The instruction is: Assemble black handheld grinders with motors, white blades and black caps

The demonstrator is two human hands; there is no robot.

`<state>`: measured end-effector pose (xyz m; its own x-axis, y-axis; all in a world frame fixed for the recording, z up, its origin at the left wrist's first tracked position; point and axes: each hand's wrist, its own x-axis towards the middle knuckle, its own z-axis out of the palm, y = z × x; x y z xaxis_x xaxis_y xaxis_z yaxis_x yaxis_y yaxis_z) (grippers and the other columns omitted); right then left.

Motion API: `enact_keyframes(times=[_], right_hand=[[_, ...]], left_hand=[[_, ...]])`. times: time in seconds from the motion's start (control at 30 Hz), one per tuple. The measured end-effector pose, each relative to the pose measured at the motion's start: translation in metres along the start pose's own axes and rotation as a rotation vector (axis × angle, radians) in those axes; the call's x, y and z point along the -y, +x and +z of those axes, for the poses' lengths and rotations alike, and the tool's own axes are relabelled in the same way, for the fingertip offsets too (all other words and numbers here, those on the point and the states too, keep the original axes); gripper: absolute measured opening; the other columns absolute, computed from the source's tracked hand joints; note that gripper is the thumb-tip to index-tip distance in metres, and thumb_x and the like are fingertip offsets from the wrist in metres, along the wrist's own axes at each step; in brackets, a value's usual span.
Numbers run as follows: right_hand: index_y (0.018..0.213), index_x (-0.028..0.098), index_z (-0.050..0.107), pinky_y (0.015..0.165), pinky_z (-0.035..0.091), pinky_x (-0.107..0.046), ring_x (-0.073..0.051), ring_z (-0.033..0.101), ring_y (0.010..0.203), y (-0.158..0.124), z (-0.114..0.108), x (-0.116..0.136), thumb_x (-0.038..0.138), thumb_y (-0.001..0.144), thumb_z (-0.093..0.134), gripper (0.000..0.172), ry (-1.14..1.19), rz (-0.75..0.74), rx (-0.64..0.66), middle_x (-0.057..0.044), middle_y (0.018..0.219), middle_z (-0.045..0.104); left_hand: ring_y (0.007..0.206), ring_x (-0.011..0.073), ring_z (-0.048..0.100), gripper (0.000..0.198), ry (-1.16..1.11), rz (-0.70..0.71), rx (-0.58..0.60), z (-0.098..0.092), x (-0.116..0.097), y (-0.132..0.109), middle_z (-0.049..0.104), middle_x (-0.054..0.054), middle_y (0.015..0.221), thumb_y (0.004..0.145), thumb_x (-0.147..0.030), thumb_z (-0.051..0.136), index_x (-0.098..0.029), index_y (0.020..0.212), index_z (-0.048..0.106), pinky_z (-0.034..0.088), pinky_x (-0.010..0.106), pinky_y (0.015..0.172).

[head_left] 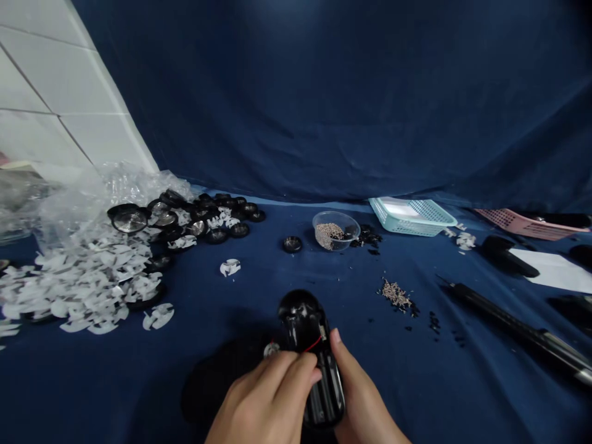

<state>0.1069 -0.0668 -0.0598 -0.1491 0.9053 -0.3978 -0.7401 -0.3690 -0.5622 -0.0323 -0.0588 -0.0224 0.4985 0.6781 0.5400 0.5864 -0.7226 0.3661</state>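
Over a blue cloth (115, 382), the right hand (363, 394) grips a black casing (300, 314) along its right side, at lower centre. The left hand (266, 401) curls over the casing beside a red wire (314, 344); whether its fingers pinch anything is hidden. White parts (92, 277) heap at left; a screwdriver (513, 327) lies at right.

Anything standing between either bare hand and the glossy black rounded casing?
Nothing visible: the right hand holds the casing along its right side, and the left hand bends over it, fingers at the thin red wire.
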Motion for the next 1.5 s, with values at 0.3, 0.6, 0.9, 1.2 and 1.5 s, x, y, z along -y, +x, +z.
enact_keyframes(times=[0.3,0.6,0.9,1.2,1.5], right_hand=[[0.098,0.014,0.072,0.091,0.044,-0.033,-0.021,0.063,0.094,0.002,0.003,0.008,0.054,0.081,0.067,0.044,0.128,0.104,0.078,-0.005,0.087,0.071],[0.091,0.022,0.071,0.084,0.047,-0.031,-0.02,0.061,0.09,0.004,0.0,0.015,0.054,0.074,0.071,0.036,0.156,0.102,0.144,-0.001,0.084,0.067],[0.088,0.021,0.071,0.084,0.045,-0.025,-0.015,0.061,0.087,0.002,-0.004,0.01,0.032,0.075,0.073,0.018,0.289,0.076,0.104,0.001,0.088,0.069],[0.106,0.022,0.065,0.078,0.049,-0.031,-0.017,0.064,0.085,-0.005,-0.003,0.02,0.034,0.079,0.072,0.03,0.094,0.08,0.279,-0.001,0.093,0.068],[0.142,0.029,0.041,0.103,0.042,-0.037,-0.027,0.031,0.138,-0.01,-0.015,0.023,0.029,0.08,0.076,0.072,-0.381,-0.071,0.172,-0.004,0.144,0.044]], left_hand=[[0.085,0.018,0.07,0.038,-0.114,0.026,0.064,0.006,0.005,0.013,0.071,0.004,0.097,0.086,-0.001,0.043,-0.019,0.113,0.062,0.061,0.028,0.078],[0.079,0.0216,0.063,0.028,0.03,0.074,0.061,0.011,0.012,0.026,0.066,0.005,0.09,0.088,-0.003,0.044,-0.019,0.104,0.061,0.057,0.037,0.068],[0.076,0.0204,0.062,0.025,0.059,0.053,0.069,0.013,0.013,0.023,0.063,0.005,0.088,0.089,-0.004,0.041,-0.018,0.099,0.06,0.057,0.035,0.067],[0.079,0.0209,0.059,0.031,0.014,0.02,0.157,0.007,0.013,0.019,0.06,0.007,0.09,0.089,-0.002,0.034,-0.018,0.103,0.058,0.055,0.037,0.073],[0.075,0.0221,0.054,0.031,-0.057,0.083,0.056,0.012,0.02,0.014,0.059,0.008,0.087,0.087,-0.005,0.033,-0.016,0.097,0.06,0.052,0.04,0.071]])
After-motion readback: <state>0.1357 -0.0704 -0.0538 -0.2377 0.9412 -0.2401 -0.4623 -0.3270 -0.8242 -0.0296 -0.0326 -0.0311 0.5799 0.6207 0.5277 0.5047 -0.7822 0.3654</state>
